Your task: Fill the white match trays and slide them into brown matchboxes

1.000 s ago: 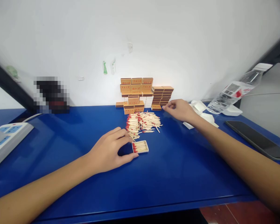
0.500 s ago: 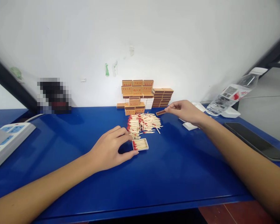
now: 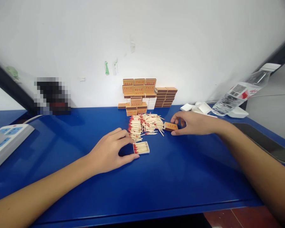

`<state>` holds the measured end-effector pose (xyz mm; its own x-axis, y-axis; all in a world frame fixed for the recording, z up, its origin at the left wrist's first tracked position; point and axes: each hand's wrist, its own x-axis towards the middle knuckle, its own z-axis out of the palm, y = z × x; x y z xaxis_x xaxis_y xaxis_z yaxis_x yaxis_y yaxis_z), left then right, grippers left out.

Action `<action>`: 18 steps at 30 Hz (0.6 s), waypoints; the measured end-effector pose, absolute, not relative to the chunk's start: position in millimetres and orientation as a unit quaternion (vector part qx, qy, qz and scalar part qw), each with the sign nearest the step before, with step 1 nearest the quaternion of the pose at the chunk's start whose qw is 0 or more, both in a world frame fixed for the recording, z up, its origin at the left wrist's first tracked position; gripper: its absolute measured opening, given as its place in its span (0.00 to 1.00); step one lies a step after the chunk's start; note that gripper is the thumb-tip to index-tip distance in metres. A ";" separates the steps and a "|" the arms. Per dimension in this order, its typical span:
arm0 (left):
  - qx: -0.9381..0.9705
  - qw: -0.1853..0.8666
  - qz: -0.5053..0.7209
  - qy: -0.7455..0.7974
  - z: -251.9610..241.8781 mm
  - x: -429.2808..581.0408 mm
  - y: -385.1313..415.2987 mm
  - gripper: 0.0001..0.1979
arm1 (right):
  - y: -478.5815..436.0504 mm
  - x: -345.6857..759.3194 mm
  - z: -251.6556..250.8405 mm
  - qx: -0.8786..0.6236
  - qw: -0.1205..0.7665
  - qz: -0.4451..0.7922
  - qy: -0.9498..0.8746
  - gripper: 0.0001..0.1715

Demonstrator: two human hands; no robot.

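Observation:
My left hand [image 3: 111, 150] has its thumb and index finger at the left end of a white matchbox tray [image 3: 148, 148], pinching it from both sides. Inside the tray lies a row of matches [image 3: 141, 147], red heads to the left. My right hand [image 3: 192, 123] holds an orange matchbox sleeve [image 3: 170, 126] between thumb and fingertips, label side showing. Between the hands spreads a heap of loose matches [image 3: 152, 123], right of it the sleeve, in front of it the tray.
Stacked matchboxes [image 3: 139, 89] stand against the wall, beside a pile of sleeves [image 3: 166, 97]. White empty trays [image 3: 201, 107], a tilted plastic bottle [image 3: 242, 90] and a black phone [image 3: 263, 141] lie at the right. A power strip [image 3: 13, 139] is at the left.
My right hand has brought the sleeve nearer to me and turned it so that its label shows instead of its brown side. The left hand stays at the tray.

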<state>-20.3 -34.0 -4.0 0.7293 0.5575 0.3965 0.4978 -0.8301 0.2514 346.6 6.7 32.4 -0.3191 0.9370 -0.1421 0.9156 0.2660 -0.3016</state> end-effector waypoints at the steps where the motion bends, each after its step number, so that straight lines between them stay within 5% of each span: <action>1: 0.928 0.063 0.231 0.286 -4.0 -20.3 -34.0 0.15 | 7.1 347.8 32.5 -0.581 0.022 0.169 -0.796 0.30; 8: 0.922 0.041 0.267 0.278 -2.4 -19.6 -34.9 0.22 | -7.2 336.0 53.8 -0.576 0.140 0.107 -0.798 0.26; 14: 0.908 0.021 0.329 0.260 1.5 -18.6 -37.1 0.25 | -49.0 269.4 41.0 -0.405 0.239 0.133 -0.873 0.18; 18: 0.909 0.031 0.343 0.235 3.5 -18.2 -36.4 0.16 | -60.6 248.9 27.2 -0.359 0.244 0.114 -0.893 0.19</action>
<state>-18.2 -36.4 3.5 0.6535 0.4486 0.6097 0.4061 -0.8875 0.2177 248.9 -60.6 27.2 -0.6226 0.6979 0.3538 0.5866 0.7156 -0.3792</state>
